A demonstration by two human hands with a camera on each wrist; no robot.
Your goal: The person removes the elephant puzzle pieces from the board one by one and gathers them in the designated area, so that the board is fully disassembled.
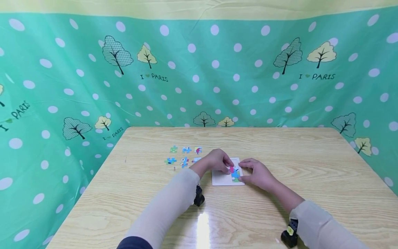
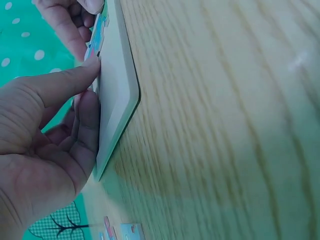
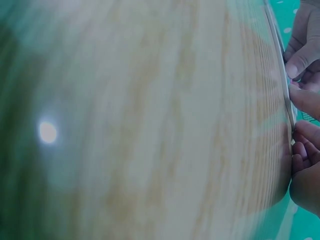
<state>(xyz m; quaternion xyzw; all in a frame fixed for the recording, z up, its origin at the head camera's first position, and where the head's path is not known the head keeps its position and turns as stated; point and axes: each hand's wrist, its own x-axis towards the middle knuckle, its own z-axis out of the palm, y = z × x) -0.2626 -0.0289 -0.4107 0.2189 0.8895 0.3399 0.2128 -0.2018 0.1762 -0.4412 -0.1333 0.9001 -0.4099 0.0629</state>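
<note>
A white puzzle tray point(image 1: 220, 179) lies on the table with several joined blue, green and pink puzzle pieces point(image 1: 235, 174) along its right side. My left hand point(image 1: 217, 162) reaches over the tray from the left and pinches a pink puzzle piece point(image 1: 231, 169) at the edge of the joined ones. Seen in the left wrist view, the left thumb point(image 2: 75, 80) lies against the pieces, and the curled fingers partly hide what they hold. At the tray's right rim is my right hand point(image 1: 258, 174), its thumb and forefinger spread apart and touching the rim and pieces.
Left of the tray, several loose puzzle pieces lie in rows, among them a green piece point(image 1: 173, 149) and a blue piece point(image 1: 184, 162). The wooden table point(image 1: 298, 152) meets a green dotted curtain point(image 1: 214, 69) at the back.
</note>
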